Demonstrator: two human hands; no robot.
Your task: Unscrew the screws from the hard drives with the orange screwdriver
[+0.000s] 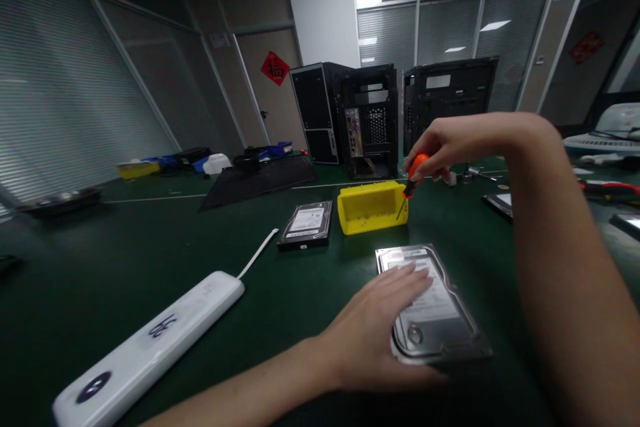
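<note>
My right hand (434, 150) is closed around the orange and black handle of a screwdriver (411, 180). The screwdriver's shaft slants down at the right end of a small yellow bin (350, 219), which has tiny dark bits, too small to name, on its inner wall. My left hand (377, 327), slightly blurred, lies spread over the left side of a silver hard drive (445, 307), its fingers across the label and its thumb by the near edge. A second hard drive (306, 221), black-edged with a white label, lies flat left of the bin.
A long white device (160, 340) marked 39 lies at the left front. Computer cases (367, 120) stand behind the bin, and a black mat (260, 180) is at back left. Another drive (499, 204) and red-handled pliers (610, 188) are on the right.
</note>
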